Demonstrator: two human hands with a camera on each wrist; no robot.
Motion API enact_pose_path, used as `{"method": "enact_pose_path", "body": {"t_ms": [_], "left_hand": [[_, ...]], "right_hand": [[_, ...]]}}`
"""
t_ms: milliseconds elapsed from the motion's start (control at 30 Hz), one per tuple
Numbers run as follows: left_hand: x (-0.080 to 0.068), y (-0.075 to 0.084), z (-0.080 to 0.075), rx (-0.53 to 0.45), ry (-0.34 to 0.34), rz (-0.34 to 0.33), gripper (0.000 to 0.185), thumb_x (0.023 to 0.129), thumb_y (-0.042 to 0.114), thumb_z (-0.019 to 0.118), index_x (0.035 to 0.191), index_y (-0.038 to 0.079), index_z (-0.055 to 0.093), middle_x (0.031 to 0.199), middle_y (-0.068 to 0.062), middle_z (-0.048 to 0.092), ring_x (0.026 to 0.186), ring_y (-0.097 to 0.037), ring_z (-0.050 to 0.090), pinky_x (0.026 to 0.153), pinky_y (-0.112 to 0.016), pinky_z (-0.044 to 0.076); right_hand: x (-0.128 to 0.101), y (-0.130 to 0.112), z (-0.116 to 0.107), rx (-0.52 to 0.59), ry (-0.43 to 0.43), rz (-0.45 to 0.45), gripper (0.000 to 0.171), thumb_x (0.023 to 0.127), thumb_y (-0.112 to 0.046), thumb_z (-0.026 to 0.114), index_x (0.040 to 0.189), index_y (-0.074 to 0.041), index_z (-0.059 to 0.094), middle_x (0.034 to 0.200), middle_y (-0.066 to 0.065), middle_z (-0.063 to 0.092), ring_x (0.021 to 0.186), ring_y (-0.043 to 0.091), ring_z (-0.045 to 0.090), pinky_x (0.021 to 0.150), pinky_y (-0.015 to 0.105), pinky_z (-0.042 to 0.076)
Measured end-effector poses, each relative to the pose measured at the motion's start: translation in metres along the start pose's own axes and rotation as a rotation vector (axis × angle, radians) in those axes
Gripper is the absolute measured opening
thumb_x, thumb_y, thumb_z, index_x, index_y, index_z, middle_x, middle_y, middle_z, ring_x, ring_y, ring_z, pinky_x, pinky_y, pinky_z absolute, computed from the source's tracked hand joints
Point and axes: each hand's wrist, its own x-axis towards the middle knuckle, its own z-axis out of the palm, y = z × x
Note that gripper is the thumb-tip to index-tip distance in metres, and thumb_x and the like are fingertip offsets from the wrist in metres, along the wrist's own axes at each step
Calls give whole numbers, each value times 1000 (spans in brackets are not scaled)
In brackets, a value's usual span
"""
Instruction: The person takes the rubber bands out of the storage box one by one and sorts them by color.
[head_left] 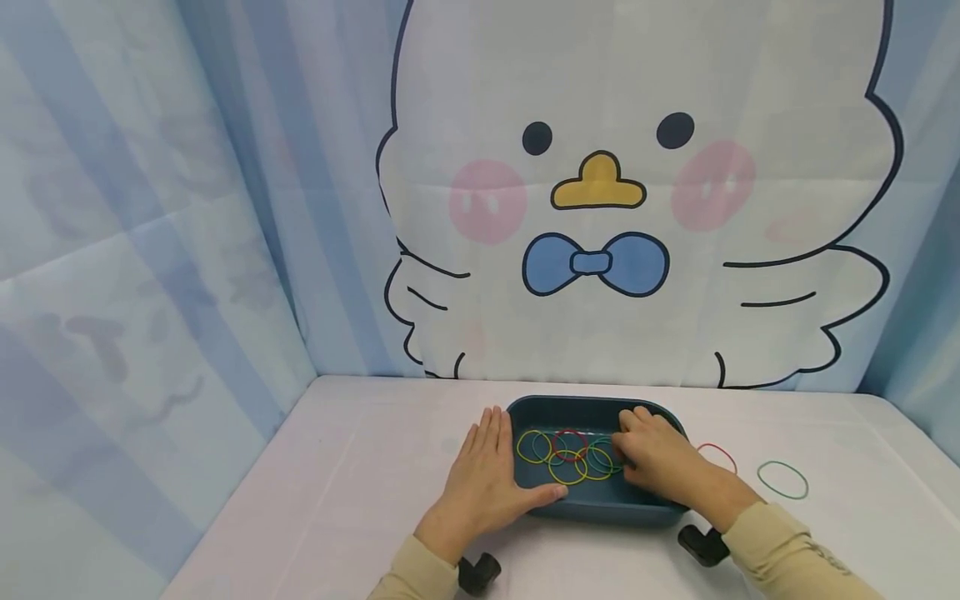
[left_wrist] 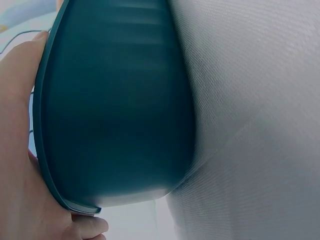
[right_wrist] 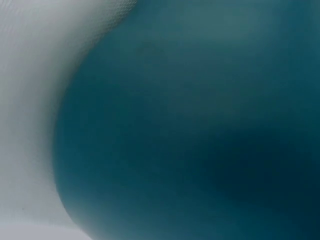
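Note:
A dark teal tray (head_left: 600,512) stands on the table with several thin rubber bands (head_left: 567,484) in it, yellow, green and red, overlapping in its left and middle part. My left hand (head_left: 486,479) rests against the tray's left end, fingers straight and the thumb lying over the front rim. In the left wrist view it spans the corner of the tray (left_wrist: 115,100). Inside the right end, my right hand (head_left: 660,454) reaches down with bent fingers beside the green bands; whether it pinches one is hidden. The right wrist view shows only the blurred tray wall (right_wrist: 150,125).
Right of the tray, a red rubber band (head_left: 716,446) lies on the white tablecloth, partly behind my right forearm. A green rubber band (head_left: 776,462) lies farther right. A cartoon-printed curtain (head_left: 592,333) hangs behind the table. Black wrist devices (head_left: 480,575) sit under both wrists.

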Motion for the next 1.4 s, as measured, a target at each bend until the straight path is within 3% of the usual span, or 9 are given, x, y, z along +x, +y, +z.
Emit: {"method": "enact_pose_path", "body": {"t_ms": [333,733,933,1400], "left_hand": [[0,1,2,10,3,6,127,75,91,44,158,0,14,166,-17,15,155,-30,11,126,-46,17],[0,3,2,4,-1,1,127,75,91,45,158,0,15,166,-17,15,155,-29,12,126,-46,17],[0,3,2,7,-4,-2,127,74,91,45,158,0,15,166,-17,14,155,-29,11,126,-46,17],[-1,1,1,11,10,1,126,75,90,46,158,0,15,166,-17,16,155,-28,11,126,-45,17]], "right_hand": [[0,-2,6,-13,-54,42,27,69,-10,82,65,-19,58,74,-5,41,71,14,33,60,28,28],[-2,-2,9,-67,10,9,26,73,-8,79,62,-17,58,71,-5,40,67,12,32,57,26,26],[-3,-1,7,-65,1,21,31,72,-8,78,58,-20,53,71,-6,40,68,13,32,58,26,25],[-4,4,-4,-54,69,0,31,72,-6,75,61,-20,50,71,-6,38,68,13,33,58,26,26]]}}
